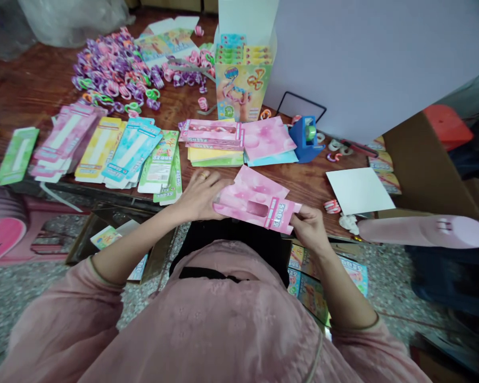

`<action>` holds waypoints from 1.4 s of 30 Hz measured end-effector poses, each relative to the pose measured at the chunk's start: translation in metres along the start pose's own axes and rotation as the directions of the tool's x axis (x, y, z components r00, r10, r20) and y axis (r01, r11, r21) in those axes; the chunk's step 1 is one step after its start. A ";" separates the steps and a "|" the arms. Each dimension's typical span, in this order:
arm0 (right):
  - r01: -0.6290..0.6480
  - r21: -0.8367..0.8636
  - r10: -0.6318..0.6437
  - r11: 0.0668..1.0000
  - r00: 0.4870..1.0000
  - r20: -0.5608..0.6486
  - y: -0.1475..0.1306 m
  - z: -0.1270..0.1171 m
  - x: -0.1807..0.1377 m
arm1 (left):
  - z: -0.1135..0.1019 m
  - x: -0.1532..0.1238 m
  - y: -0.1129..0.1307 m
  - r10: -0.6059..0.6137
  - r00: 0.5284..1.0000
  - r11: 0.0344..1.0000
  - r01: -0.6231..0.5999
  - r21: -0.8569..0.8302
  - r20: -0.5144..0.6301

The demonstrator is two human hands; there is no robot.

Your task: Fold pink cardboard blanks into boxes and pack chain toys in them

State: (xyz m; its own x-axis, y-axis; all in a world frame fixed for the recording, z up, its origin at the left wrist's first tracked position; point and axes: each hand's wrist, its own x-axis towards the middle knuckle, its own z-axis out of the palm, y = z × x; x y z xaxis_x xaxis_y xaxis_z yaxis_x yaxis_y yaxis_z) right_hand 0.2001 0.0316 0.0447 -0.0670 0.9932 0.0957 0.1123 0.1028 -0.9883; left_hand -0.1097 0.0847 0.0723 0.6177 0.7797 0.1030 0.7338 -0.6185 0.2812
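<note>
The pink printed cardboard packaging card (255, 199) sits over the near edge of the wooden table (311, 181). The left hand (201, 194), fingers together, presses its end to steady it; the right hand (309, 229) pinches the opposite, tabbed end between thumb and fingers.

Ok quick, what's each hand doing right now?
Left hand: open, fingers lying on the pink cardboard packaging card.
Right hand: closed, pinching that card's end.
</note>
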 end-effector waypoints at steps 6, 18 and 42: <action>0.055 -0.058 -0.044 0.997 0.983 0.180 0.015 0.012 0.003 | 0.004 0.000 0.000 0.028 1.000 0.992 -0.029 -0.122 -0.004; -0.167 0.038 0.164 0.985 0.983 0.087 0.054 0.017 -0.004 | 0.018 -0.008 0.014 -0.027 1.000 0.984 0.027 -0.177 0.004; 0.074 -0.017 -0.075 0.997 0.996 -0.047 0.000 0.031 -0.001 | 0.018 -0.035 0.034 -0.060 0.998 0.998 0.061 0.011 -0.025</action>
State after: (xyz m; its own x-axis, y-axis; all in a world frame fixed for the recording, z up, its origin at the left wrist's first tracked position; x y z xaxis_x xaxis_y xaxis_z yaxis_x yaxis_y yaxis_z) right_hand 0.1695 0.0289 0.0406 -0.0285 0.9841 0.1752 0.1240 0.1774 -0.9763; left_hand -0.1010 0.0350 0.0613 0.5650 0.8178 0.1099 0.7728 -0.5711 0.2768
